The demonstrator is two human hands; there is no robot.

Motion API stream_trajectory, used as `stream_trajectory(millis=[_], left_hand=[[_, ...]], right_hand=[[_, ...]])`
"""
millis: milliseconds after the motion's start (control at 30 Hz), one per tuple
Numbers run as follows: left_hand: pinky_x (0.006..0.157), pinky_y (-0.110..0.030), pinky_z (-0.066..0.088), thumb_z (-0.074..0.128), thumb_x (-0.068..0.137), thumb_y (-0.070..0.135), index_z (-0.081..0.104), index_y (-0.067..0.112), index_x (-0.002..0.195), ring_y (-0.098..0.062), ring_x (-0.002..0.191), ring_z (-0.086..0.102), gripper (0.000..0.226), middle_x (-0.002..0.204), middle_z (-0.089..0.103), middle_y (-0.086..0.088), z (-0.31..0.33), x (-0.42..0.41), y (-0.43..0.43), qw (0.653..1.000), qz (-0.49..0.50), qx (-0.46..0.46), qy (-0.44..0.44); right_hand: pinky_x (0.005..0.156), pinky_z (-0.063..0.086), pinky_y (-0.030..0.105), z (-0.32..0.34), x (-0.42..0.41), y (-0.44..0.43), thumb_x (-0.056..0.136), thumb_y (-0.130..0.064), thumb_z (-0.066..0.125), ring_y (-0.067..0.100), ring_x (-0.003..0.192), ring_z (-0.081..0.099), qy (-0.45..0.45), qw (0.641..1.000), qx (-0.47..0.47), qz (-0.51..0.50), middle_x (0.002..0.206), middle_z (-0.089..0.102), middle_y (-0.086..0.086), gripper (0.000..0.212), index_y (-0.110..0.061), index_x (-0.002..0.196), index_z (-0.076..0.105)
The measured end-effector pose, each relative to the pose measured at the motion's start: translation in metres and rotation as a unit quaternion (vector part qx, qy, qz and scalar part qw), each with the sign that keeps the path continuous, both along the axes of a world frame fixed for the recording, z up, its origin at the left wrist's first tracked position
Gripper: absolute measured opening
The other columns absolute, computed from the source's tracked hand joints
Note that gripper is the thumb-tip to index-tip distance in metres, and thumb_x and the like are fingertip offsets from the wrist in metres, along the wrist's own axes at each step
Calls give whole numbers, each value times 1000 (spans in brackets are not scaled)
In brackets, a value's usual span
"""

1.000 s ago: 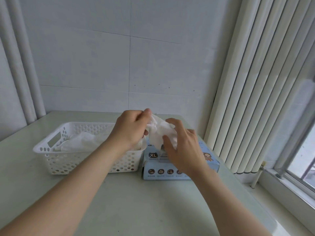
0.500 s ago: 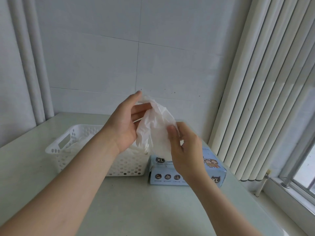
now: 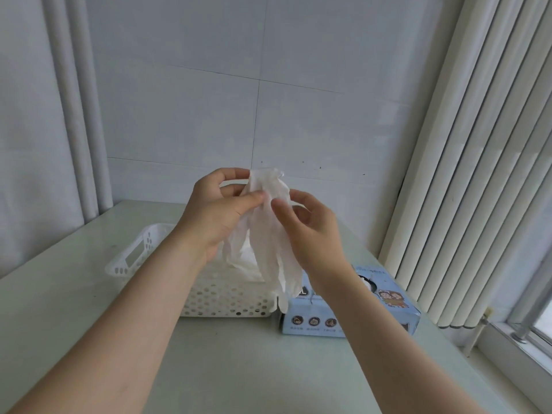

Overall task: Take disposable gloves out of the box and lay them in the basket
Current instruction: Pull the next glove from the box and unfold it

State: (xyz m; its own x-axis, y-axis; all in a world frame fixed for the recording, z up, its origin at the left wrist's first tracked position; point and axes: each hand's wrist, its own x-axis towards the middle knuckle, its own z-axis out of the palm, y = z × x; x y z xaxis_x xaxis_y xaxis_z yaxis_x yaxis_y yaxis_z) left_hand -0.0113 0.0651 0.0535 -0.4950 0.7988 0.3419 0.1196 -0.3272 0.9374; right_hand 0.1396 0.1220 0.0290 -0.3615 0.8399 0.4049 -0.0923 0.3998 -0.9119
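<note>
As L hand (image 3: 215,218), R hand (image 3: 312,234) pinch it, 1 glove (image 3: 267,249) hangs.

Bare left hand (image 3: 219,225), bare right hand (image 3: 313,237).

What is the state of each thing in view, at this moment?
Glove: held up, hanging limp.
Left hand: pinches the glove's top.
Right hand: pinches the glove too.
Basket: upright, white gloves inside.
Box: lying beside the basket, opening up.
</note>
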Motion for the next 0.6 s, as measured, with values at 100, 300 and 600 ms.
stream_trajectory(millis=[100,300,600], left_hand=[[93,-36,60,81,91,14,66,22,130,-13,95,79,43,104,81,2,3,-7,-2,1000,1,12,17],[88,-26,58,77,96,17,69,23,132,-8,96,77,37,105,81,5,1,-25,3,998,42,33,-17],[63,-29,52,65,92,24,67,8,116,-18,62,63,30,91,67,-4,11,-42,2,977,-55,-65,-196]], right_hand=[[82,63,42,10,-14,2,105,-35,64,31,96,76,47,999,-13,-13,97,80,9,21,-18,110,76],[60,52,16,22,-38,15,108,-26,57,7,67,62,82,995,-20,-45,76,70,-4,28,-10,96,77],[58,36,25,26,-48,27,113,-25,45,14,65,37,32,998,52,1,68,40,-1,41,-3,81,58]])
